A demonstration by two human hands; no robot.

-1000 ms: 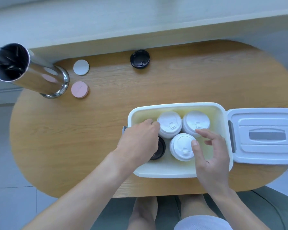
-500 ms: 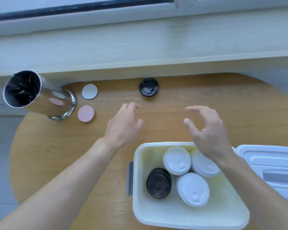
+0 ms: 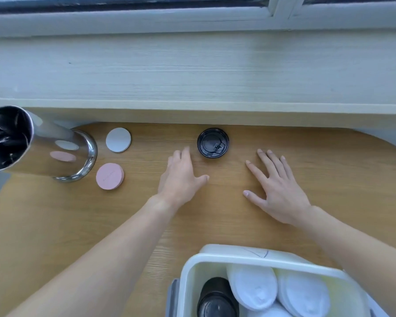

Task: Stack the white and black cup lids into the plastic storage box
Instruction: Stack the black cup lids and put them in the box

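A rounded wooden table [image 3: 215, 225] with a light oak grain fills the view, pushed against a pale wood-effect sill under a window frame. Nearest, at the bottom edge, sits the white plastic storage box [image 3: 249, 259], open at the top. Inside it a stack of black cup lids [image 3: 216, 298] stands on the left, with two stacks of white cup lids [image 3: 253, 289] just beside it to the right, partly cut off by the frame. Beyond the box both bare forearms reach out over the table. The left hand [image 3: 181, 177] is spread and relaxed, gripping nothing, its fingertips just beside a single round black plastic cup lid [image 3: 213, 143] that lies flat near the table's far edge; contact cannot be told. The right hand [image 3: 277, 186] is also spread with straight fingers, holding nothing, to the right of that lid and apart from it. Farther left lie a round pink coaster [image 3: 110, 176] and, behind it, a round pale grey coaster [image 3: 118, 140]. At the far left stands a tall shiny steel tumbler [image 3: 44, 149], mirroring both coasters.
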